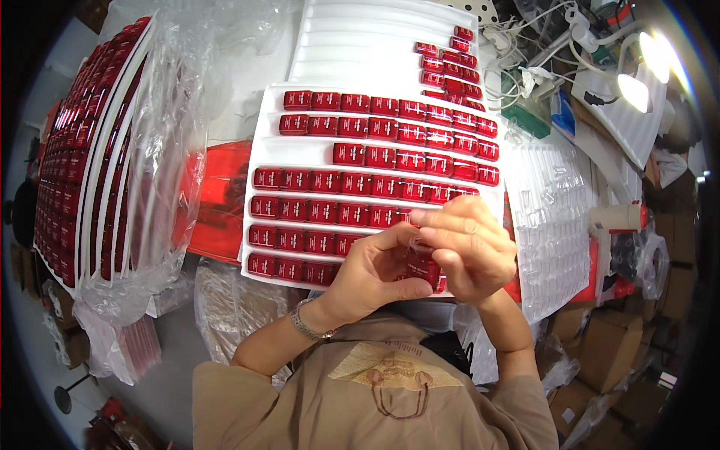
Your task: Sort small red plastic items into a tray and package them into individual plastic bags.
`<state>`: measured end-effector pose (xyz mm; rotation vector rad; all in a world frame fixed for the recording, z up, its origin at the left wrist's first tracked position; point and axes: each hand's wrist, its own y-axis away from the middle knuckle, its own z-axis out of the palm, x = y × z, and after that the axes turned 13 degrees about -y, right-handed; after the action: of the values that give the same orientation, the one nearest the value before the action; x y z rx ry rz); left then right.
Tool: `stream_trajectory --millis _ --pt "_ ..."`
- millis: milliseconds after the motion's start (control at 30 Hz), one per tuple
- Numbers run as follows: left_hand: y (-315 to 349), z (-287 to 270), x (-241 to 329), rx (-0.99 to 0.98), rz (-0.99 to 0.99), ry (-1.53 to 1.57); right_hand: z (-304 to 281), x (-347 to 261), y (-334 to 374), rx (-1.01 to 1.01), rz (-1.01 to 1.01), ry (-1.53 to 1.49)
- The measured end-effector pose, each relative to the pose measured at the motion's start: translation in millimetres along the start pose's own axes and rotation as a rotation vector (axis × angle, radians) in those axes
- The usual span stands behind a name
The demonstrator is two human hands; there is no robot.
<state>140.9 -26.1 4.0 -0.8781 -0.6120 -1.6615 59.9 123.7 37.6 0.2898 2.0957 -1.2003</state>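
Observation:
My left hand (366, 274) is closed around a small dark red glass bottle (421, 268) with pale print on its front. It is held over the near edge of a white ridged tray (264, 135). Closed above the bottle's top is my right hand (480, 251), its fingers bent at the neck; what they pinch, if anything, is too small and hidden to make out. Rows of similar red bottles (324, 181) lie on their sides in the tray's grooves. The third row from the far side has a gap at its left end. My hands hide part of the near rows.
Behind lies another white tray (367, 37) with several red pieces at its right. Plastic-wrapped stacked trays of red bottles (64, 172) stand at left. At right are a sheet of clear small parts (551, 225), cables, a bright lamp (634, 91) and cardboard boxes (609, 349).

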Motion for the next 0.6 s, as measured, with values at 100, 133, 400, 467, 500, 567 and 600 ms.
stream_trajectory --millis 100,133,400,467,500,567,600 --pt "0.2 2.0 6.6 0.118 -0.039 -0.078 2.4 -6.0 10.9 -0.069 0.019 0.03" --pt "0.5 1.3 7.8 0.174 0.001 -0.09 -0.5 -7.9 8.9 -0.066 0.02 0.031" --pt "-26.5 -113.5 82.8 0.311 0.38 -1.847 -189.9 75.2 107.3 0.194 0.747 0.835" --pt "-41.9 -126.5 81.2 0.236 0.176 -1.79 -211.3 90.8 137.2 0.049 0.709 1.152" --pt "-42.8 -131.1 79.3 0.175 -0.03 -1.729 -197.7 86.4 134.9 -0.035 0.93 1.162" --pt "-37.7 -136.3 74.6 0.231 0.037 -1.72 -191.9 94.8 146.3 -0.065 1.01 1.175" --pt "-36.8 -138.4 71.1 0.276 0.112 -1.692 -200.9 94.2 152.5 -0.059 1.017 1.173"
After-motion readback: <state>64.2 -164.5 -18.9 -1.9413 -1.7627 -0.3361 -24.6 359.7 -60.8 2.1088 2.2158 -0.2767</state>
